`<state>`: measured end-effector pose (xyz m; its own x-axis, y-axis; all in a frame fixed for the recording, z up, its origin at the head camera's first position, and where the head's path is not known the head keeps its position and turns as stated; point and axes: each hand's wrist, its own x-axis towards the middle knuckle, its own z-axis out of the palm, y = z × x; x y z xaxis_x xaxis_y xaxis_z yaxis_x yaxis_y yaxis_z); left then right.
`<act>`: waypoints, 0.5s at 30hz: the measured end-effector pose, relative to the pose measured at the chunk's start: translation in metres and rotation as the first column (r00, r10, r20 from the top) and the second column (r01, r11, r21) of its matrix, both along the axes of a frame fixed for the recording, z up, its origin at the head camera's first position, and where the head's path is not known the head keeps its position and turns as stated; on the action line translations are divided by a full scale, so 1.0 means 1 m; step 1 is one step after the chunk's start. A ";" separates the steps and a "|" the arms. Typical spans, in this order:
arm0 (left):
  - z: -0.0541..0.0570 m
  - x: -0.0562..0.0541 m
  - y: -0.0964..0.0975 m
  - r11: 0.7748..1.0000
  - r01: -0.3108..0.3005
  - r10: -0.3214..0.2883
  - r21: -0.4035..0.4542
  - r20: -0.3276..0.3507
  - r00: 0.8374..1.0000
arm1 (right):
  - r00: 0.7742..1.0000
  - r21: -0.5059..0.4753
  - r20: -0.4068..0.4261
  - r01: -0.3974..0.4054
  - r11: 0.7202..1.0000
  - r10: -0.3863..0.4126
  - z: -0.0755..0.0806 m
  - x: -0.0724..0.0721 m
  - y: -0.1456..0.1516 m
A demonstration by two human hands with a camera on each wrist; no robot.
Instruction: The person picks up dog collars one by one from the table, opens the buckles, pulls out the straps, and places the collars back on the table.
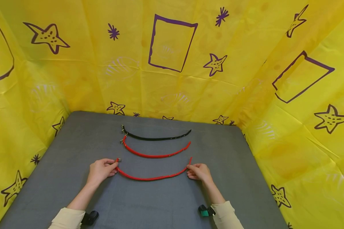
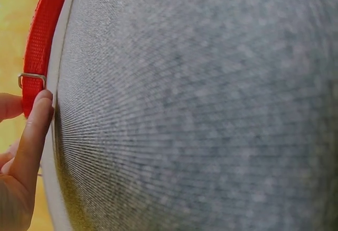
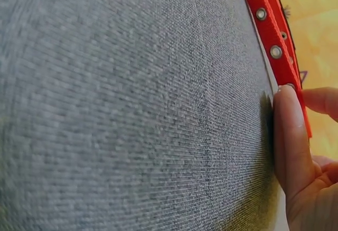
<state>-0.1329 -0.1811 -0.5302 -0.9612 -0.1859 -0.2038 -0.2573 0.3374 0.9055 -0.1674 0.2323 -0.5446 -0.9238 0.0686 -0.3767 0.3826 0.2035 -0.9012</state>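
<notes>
Nearest the person, a red collar (image 1: pixel 153 179) curves across the grey surface, bowed toward the front. The left hand (image 1: pixel 101 170) pinches its buckle end; in the left wrist view a metal loop (image 2: pixel 33 76) sits on the red webbing just above the thumb. At the other end the right hand (image 1: pixel 200 172) pinches the collar between thumb and finger, near the tip. Metal eyelets (image 3: pixel 275 52) line that part in the right wrist view. Beyond lies a second red collar (image 1: pixel 154 156), and farther back a black collar (image 1: pixel 154 139), both with buckles at the left.
Grey fabric covers the table (image 1: pixel 232 190). Yellow cloth walls (image 1: pixel 126 86) with purple drawn stars and shapes rise at the back and both sides. Dark devices are strapped at the left wrist (image 1: pixel 90 218) and the right wrist (image 1: pixel 206 211).
</notes>
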 end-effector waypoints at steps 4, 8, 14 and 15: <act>-0.001 0.000 0.000 1.000 0.005 -0.005 -0.008 0.011 1.000 | 1.000 0.010 0.009 -0.001 1.000 0.001 -0.002 -0.001 0.000; -0.002 0.001 -0.001 1.000 0.011 -0.011 -0.018 0.010 1.000 | 1.000 0.011 0.015 -0.004 1.000 0.004 -0.004 -0.002 0.001; -0.003 0.001 -0.002 0.997 0.025 -0.026 -0.078 -0.012 1.000 | 0.999 -0.011 0.012 -0.040 0.999 0.040 0.008 0.001 0.000; -0.003 0.002 -0.002 0.994 0.030 -0.033 -0.104 -0.024 0.999 | 0.999 -0.008 0.007 -0.046 0.999 0.046 0.014 0.003 -0.001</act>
